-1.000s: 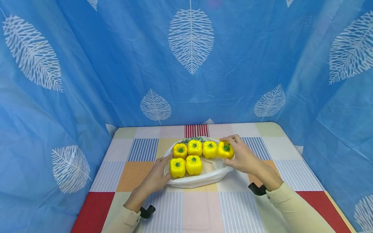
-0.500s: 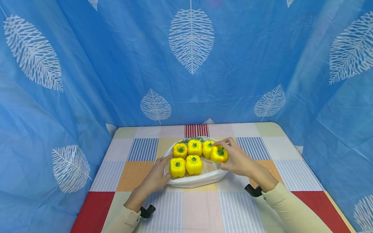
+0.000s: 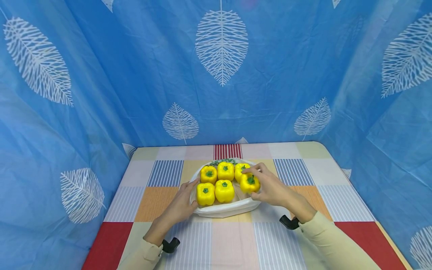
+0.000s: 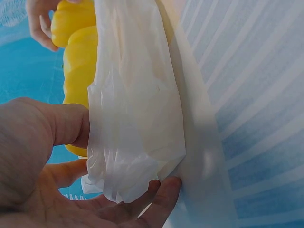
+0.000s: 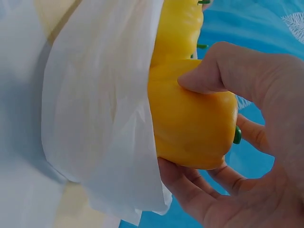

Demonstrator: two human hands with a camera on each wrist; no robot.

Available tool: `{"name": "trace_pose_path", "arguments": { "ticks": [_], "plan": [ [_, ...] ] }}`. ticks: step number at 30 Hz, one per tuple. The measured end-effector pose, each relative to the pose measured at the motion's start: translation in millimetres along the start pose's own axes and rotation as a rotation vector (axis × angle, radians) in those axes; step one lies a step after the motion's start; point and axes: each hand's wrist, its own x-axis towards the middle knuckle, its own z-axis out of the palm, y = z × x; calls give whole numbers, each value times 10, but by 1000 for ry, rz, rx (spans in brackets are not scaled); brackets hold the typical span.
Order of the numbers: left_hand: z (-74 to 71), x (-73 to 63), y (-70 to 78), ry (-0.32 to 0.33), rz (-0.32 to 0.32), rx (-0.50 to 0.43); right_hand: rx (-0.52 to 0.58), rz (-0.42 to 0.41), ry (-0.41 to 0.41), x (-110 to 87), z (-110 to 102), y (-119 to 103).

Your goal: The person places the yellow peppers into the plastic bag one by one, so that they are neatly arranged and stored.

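Observation:
A white plastic bag (image 3: 224,211), low and spread wide, lies on the table with several yellow bell peppers in it. My right hand (image 3: 271,189) grips one bell pepper (image 3: 250,183) over the bag's right part; in the right wrist view the thumb presses this bell pepper (image 5: 192,123) and the other fingers curl beneath it. At the bag's left end, my left hand (image 3: 182,201) holds the side. The left wrist view has its thumb at the rim of the bag (image 4: 133,90) and its fingertips (image 4: 168,186) low against the outside.
Inside the bag, a back row of peppers includes a middle one (image 3: 225,171), and two more, one of them a front-left pepper (image 3: 205,194), sit nearer me. A patchwork tablecloth (image 3: 233,240) covers the table. Blue leaf-print curtains (image 3: 145,67) surround it at the back and sides.
My right hand has carried its bell pepper from the bag's right edge leftward and nearer to me, toward the front row. The left hand and the other peppers keep their places.

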Motion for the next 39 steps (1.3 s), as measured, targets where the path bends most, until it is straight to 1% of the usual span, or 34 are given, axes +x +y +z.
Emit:
{"name": "trace_pose_path", "arguments": {
  "ticks": [2, 11, 18, 27, 32, 39],
  "plan": [
    [-1, 0, -3, 0, 3, -3, 7, -6, -3, 5, 18, -2],
    [3, 0, -13, -3, 0, -9, -25, -25, -3, 24, 78, -18],
    [-16, 0, 10, -2, 8, -2, -57, -28, -4, 20, 112, -8],
    [-23, -12, 18, -6, 1, 5, -43, -19, -15, 35, 154, -21],
    [-29, -20, 24, -9, -15, 4, -36, -18, -23, 41, 172, -27],
    [-27, -14, 6, -6, 0, 4, -14, -5, -36, 41, 193, -1]
  ]
}}
